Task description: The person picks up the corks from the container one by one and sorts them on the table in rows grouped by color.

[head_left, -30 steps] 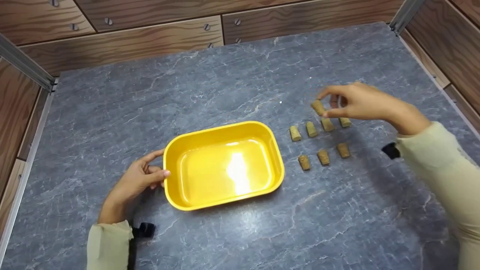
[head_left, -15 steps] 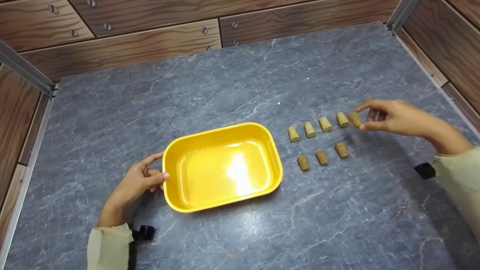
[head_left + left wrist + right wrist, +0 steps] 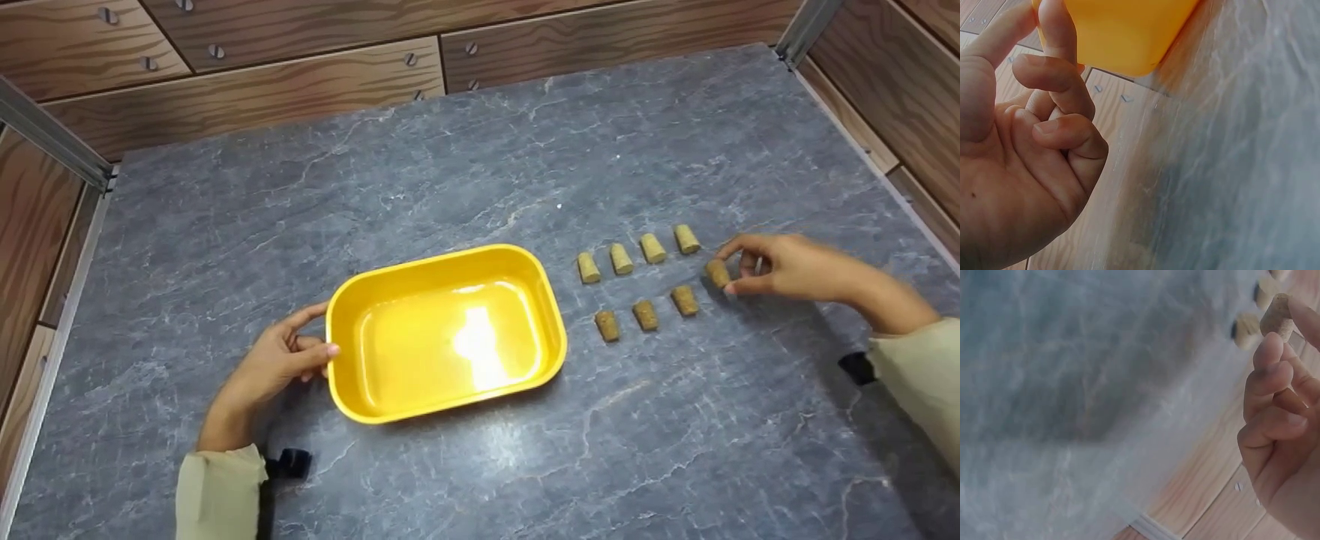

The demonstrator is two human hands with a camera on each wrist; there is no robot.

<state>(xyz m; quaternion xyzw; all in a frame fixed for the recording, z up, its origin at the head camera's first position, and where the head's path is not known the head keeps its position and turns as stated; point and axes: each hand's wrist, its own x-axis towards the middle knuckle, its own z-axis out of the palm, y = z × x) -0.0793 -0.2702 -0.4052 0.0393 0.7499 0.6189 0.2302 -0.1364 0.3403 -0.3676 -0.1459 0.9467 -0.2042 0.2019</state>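
Observation:
A yellow rectangular tub (image 3: 442, 405) with rounded corners stands on the grey marbled table, nothing inside it. My left hand (image 3: 266, 360) pinches its left wall between thumb and fingers; the left wrist view shows the fingertips at the yellow wall (image 3: 1129, 34). On the right, my right hand (image 3: 802, 274) pinches a brown cork stopper (image 3: 718, 274) close over the table, at the right end of the nearer row. That row has three darker corks, one of them a cork (image 3: 684, 300) just left of the held one. Behind it lies a row of paler corks (image 3: 652, 247).
Wood-patterned panels (image 3: 300, 97) bound the table at the back and both sides, with metal corner posts (image 3: 814, 30). A small white speck (image 3: 559, 205) lies on the table behind the tub.
My right hand has carried the cork rightward from above the paler row, then toward me, to the end of the darker row. My left hand and the tub have stayed in place.

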